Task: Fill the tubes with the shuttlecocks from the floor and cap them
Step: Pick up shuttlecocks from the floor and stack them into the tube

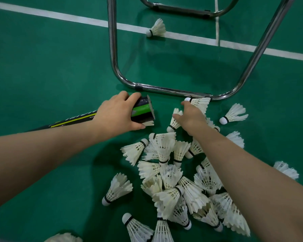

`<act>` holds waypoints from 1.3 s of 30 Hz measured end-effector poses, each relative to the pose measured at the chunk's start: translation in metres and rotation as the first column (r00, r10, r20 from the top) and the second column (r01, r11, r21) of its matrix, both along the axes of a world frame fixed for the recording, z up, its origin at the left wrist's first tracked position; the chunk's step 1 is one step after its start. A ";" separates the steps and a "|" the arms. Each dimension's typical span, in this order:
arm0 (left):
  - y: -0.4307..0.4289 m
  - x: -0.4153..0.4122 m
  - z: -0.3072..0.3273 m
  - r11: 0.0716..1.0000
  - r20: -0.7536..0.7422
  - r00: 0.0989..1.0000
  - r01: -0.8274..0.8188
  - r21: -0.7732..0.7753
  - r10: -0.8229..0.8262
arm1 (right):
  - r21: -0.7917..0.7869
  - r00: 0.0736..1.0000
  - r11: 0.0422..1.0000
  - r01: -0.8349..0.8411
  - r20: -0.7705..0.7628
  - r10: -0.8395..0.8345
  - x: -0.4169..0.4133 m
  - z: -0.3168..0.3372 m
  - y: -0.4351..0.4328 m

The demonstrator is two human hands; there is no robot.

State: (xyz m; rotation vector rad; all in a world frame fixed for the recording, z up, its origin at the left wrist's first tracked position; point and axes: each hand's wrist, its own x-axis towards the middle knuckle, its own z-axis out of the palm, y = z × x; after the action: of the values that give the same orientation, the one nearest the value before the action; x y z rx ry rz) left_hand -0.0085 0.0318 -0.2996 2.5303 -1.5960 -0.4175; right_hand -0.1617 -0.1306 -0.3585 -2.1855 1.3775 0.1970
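Note:
A black tube with green and yellow stripes (143, 109) lies on the green floor, its open end facing right with feather tips showing at the mouth. My left hand (115, 114) grips the tube just behind that open end. My right hand (191, 117) reaches over the pile and pinches a white shuttlecock (198, 103) by its cork end, close to the metal frame. A pile of several white shuttlecocks (173, 180) spreads over the floor below both hands; my right forearm covers part of it.
A chrome tubular chair frame (164, 89) stands on the floor just beyond my hands, with a second bar (182, 10) farther back. Loose shuttlecocks lie apart: one (157, 28) on the white court line, one (233, 114) at right, one (117, 189) at left.

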 end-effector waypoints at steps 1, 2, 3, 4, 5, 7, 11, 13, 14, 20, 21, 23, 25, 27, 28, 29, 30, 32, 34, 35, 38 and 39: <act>0.001 0.002 -0.001 1.000 0.003 1.000 -0.002 0.004 0.002 | 0.001 0.999 1.000 -0.019 -0.046 0.019 0.001 -0.002 0.001; 0.002 0.003 -0.002 1.000 0.004 1.000 -0.005 0.008 0.005 | -0.002 0.996 1.000 -0.030 -0.078 0.030 0.001 -0.004 0.002; 0.004 0.004 -0.003 1.000 0.004 1.000 -0.006 0.010 0.006 | -0.006 0.996 1.000 -0.025 -0.083 0.024 0.002 -0.003 0.002; 0.005 0.006 -0.004 1.000 0.002 1.000 -0.008 0.011 0.007 | -0.005 0.999 1.000 0.004 -0.047 -0.005 0.004 -0.001 0.002; 0.006 0.007 -0.005 1.000 0.002 1.000 -0.009 0.011 0.009 | 0.011 0.998 0.998 0.055 0.031 -0.055 0.005 0.003 0.002; 0.007 0.010 -0.006 1.000 0.007 1.000 -0.017 0.010 0.017 | 0.081 0.936 0.981 0.178 0.294 -0.194 0.007 0.015 0.004; 0.008 0.013 -0.008 0.999 0.020 0.999 -0.047 0.001 0.047 | 0.177 0.675 0.959 0.220 0.683 -0.280 0.008 0.045 0.028; 0.010 0.012 -0.010 0.999 0.032 0.998 -0.049 -0.004 0.049 | 0.189 0.682 0.972 0.141 0.693 -0.234 0.012 0.053 0.047; 0.010 0.011 -0.011 0.999 0.036 0.998 -0.046 -0.007 0.046 | 0.187 0.687 0.976 0.108 0.696 -0.210 0.014 0.055 0.055; 0.011 0.006 -0.007 0.998 0.023 0.998 -0.049 -0.027 0.050 | 0.294 0.740 0.951 -0.093 0.659 -0.132 0.026 0.051 0.081; 0.011 0.006 -0.005 0.998 0.018 0.998 -0.054 -0.034 0.055 | 0.355 0.729 0.924 -0.141 0.669 -0.146 0.027 0.052 0.082; 0.013 0.006 -0.003 0.998 0.012 0.998 -0.054 -0.044 0.054 | 0.483 0.733 0.841 -0.244 0.659 -0.166 0.028 0.056 0.081; 0.015 0.005 -0.001 0.998 0.006 0.999 -0.043 -0.055 0.043 | 0.567 0.769 0.761 -0.314 0.622 -0.146 0.034 0.061 0.079; 0.016 0.002 0.000 0.997 -0.005 1.000 -0.028 -0.068 0.028 | 0.614 0.798 0.708 -0.348 0.591 -0.120 0.038 0.064 0.077; 0.017 0.001 0.001 0.997 -0.010 1.000 -0.023 -0.071 0.023 | 0.629 0.807 0.691 -0.358 0.581 -0.111 0.041 0.065 0.077; 0.018 0.001 0.002 0.997 -0.012 1.000 -0.020 -0.071 0.019 | 0.638 0.812 0.676 -0.368 0.575 -0.102 0.044 0.066 0.078; 0.019 0.001 0.002 0.998 -0.012 1.000 -0.016 -0.067 0.015 | 0.650 0.819 0.660 -0.377 0.567 -0.091 0.048 0.064 0.078; 0.023 0.004 0.002 0.998 -0.005 1.000 -0.012 -0.056 0.011 | 0.693 0.845 0.615 -0.376 0.529 -0.079 0.056 0.063 0.080; 0.026 0.009 0.003 0.997 0.007 1.000 -0.010 -0.070 0.011 | 0.674 0.858 0.646 -0.357 0.510 -0.058 0.064 0.063 0.084; 0.026 0.012 0.004 0.996 0.012 1.000 -0.014 -0.089 0.015 | 0.636 0.850 0.697 -0.332 0.522 -0.072 0.067 0.064 0.085; 0.025 0.026 0.008 0.991 0.006 0.998 -0.054 -0.125 0.056 | 0.575 0.701 0.810 -0.113 0.624 -0.346 0.071 0.066 0.077; 0.025 0.030 0.009 0.990 0.001 0.997 -0.074 -0.121 0.075 | 0.576 0.637 0.816 -0.043 0.645 -0.422 0.068 0.066 0.071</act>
State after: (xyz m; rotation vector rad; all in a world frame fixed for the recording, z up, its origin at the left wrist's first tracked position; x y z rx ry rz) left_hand 0.0215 0.0573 -0.2907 2.4930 -1.4755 -0.2960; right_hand -0.0937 -0.0596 -0.2924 -1.3340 0.8901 -0.3519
